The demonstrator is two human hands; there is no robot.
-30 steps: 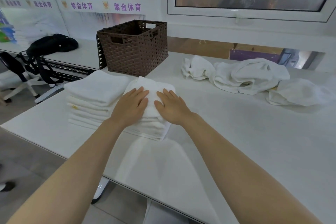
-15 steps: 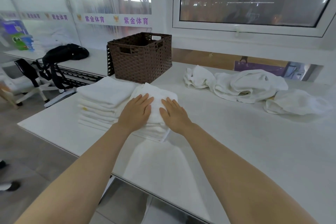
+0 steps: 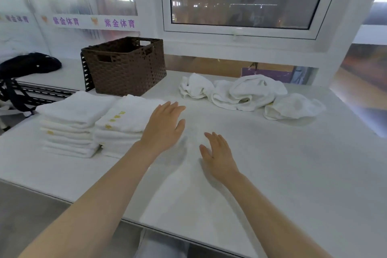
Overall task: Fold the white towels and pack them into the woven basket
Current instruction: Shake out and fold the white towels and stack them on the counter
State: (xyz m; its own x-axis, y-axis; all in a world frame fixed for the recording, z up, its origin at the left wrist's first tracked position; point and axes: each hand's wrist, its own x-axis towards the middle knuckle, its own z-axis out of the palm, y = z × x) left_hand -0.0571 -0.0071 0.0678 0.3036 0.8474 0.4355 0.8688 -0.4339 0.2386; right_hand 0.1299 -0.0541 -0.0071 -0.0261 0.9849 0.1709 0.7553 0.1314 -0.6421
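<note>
Table (image 3: 293,174): I see everything laid out on its white top.
Woven basket (image 3: 125,69): at the back left; inside hidden from me.
Folded towels (image 3: 94,123): two stacks just before it, staged for packing, I judge.
Unfolded towels (image 3: 247,94): heaped far right, awaiting folding.
Left hand (image 3: 163,130): flat, fingers spread, holding nothing.
Right hand (image 3: 217,153): likewise flat and empty; blurred.

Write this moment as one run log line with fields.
left hand: open, by folded stack | right hand: open, over table | unfolded towels: waiting | woven basket: contents unseen
</note>
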